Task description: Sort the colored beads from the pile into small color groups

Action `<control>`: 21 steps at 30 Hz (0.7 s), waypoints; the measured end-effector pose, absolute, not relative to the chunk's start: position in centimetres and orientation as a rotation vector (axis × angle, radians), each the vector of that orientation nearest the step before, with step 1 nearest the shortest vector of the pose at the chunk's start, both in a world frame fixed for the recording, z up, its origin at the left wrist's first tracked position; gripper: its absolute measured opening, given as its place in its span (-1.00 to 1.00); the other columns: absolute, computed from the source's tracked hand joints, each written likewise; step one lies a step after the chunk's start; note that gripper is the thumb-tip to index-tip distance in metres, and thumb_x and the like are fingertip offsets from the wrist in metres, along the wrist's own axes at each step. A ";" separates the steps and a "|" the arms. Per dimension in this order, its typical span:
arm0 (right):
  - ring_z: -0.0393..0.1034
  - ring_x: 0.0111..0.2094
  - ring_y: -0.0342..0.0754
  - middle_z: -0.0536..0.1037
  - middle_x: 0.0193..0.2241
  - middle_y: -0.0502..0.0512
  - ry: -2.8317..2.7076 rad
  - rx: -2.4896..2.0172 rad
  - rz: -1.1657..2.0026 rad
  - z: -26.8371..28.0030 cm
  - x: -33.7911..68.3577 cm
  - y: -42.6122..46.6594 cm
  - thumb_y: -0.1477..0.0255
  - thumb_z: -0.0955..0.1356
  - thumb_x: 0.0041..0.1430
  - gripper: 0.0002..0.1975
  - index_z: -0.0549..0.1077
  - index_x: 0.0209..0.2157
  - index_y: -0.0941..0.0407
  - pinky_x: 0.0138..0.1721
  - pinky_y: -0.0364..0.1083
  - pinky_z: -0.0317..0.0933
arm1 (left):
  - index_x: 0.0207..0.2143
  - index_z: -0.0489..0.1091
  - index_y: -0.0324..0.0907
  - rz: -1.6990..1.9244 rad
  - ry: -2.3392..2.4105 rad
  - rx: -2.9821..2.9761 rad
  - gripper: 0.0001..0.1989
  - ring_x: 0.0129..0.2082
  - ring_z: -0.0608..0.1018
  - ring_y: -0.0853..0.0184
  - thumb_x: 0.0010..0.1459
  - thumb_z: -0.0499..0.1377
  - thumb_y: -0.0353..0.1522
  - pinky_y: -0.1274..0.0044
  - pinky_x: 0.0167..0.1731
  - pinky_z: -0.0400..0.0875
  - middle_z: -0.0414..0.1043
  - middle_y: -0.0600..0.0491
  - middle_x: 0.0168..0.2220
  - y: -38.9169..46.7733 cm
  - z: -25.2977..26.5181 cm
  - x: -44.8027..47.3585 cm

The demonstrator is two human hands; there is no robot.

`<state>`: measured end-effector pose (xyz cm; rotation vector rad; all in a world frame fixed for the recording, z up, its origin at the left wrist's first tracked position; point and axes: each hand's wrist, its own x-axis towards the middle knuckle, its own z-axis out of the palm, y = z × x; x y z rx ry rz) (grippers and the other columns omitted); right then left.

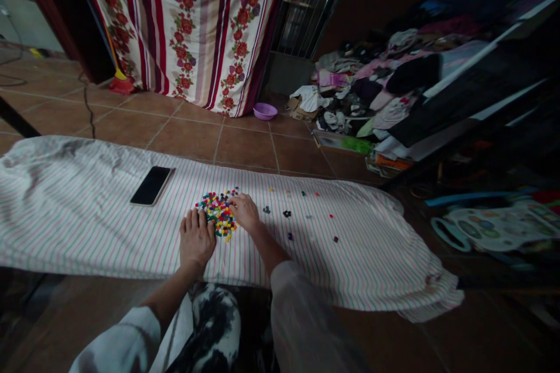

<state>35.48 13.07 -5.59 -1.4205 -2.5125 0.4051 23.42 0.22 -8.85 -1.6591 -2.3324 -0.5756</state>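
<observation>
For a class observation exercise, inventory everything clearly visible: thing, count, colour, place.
Small pieces: many, multicoloured, heaped mid cloth, others rightward
Smartphone: one, black, cloth's left
Striped cloth: one, mostly white, foreground
Floral curtain: one, mostly white, behind
Basin: one, purple, beside curtain
Broom: one, red and yellow, curtain's left
Clothes pile: one, mixed, right background
Floor tiles: many, brown, beneath
Left hand: one, bare, heap's left
Right hand: one, bare, heap's right
</observation>
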 end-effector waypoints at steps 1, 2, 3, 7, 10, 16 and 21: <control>0.30 -0.10 -0.04 0.50 -0.21 0.08 -2.516 -1.442 0.401 -5.5 35.3 13.1 0.45 0.31 0.21 -0.79 0.55 -0.18 0.00 -0.05 -0.12 0.14 | 0.11 0.28 -0.44 -0.566 -2.336 -1.662 -0.44 0.20 0.30 -0.01 0.26 -0.16 -0.23 0.17 0.14 0.17 0.29 -0.34 0.15 0.2 -8.8 23.4; 0.30 -0.10 -0.03 0.50 -0.21 0.08 -2.519 -1.458 0.399 -5.4 35.2 13.1 0.45 0.31 0.21 -0.79 0.55 -0.17 -0.01 -0.06 -0.12 0.14 | 0.11 0.27 -0.44 -0.557 -2.339 -1.665 -0.44 0.20 0.29 -0.02 0.26 -0.16 -0.23 0.17 0.14 0.17 0.28 -0.34 0.15 0.2 -8.8 23.4; 0.30 -0.10 -0.03 0.50 -0.21 0.08 -2.522 -1.469 0.399 -5.2 35.0 13.1 0.46 0.30 0.20 -0.78 0.55 -0.17 -0.01 -0.07 -0.12 0.14 | 0.11 0.27 -0.45 -0.549 -2.341 -1.667 -0.44 0.20 0.29 -0.02 0.26 -0.16 -0.22 0.18 0.14 0.16 0.27 -0.34 0.16 0.2 -8.9 23.4; 0.30 -0.10 -0.03 0.49 -0.20 0.10 -2.556 -1.459 0.396 -4.9 34.7 13.3 0.48 0.30 0.20 -0.78 0.55 -0.19 0.00 -0.07 -0.11 0.14 | 0.13 0.26 -0.43 -0.556 -2.342 -1.663 -0.44 0.21 0.28 -0.01 0.26 -0.16 -0.22 0.17 0.15 0.15 0.26 -0.33 0.17 0.2 -9.0 23.4; 0.30 -0.10 -0.03 0.49 -0.20 0.11 -2.572 -1.427 0.393 -4.8 34.5 13.4 0.48 0.30 0.20 -0.79 0.55 -0.21 0.02 -0.05 -0.11 0.13 | 0.13 0.26 -0.44 -0.575 -2.344 -1.667 -0.44 0.22 0.27 -0.03 0.26 -0.15 -0.22 0.17 0.15 0.15 0.26 -0.34 0.17 0.2 -9.0 23.4; 0.30 -0.11 -0.04 0.49 -0.22 0.09 -2.519 -1.423 0.426 -5.1 34.6 13.4 0.46 0.32 0.20 -0.85 0.54 -0.26 0.04 -0.07 -0.11 0.13 | 0.13 0.27 -0.44 -0.586 -2.360 -1.665 -0.44 0.21 0.27 -0.03 0.26 -0.15 -0.23 0.17 0.15 0.15 0.26 -0.34 0.16 0.2 -8.8 23.5; 0.30 -0.13 -0.06 0.49 -0.25 0.07 -2.489 -1.389 0.409 -5.3 34.9 13.2 0.45 0.29 0.23 -0.84 0.52 -0.29 0.05 -0.09 -0.14 0.13 | 0.12 0.27 -0.43 -0.605 -2.362 -1.663 -0.45 0.21 0.28 -0.02 0.26 -0.14 -0.23 0.17 0.15 0.15 0.27 -0.33 0.16 0.3 -8.8 23.5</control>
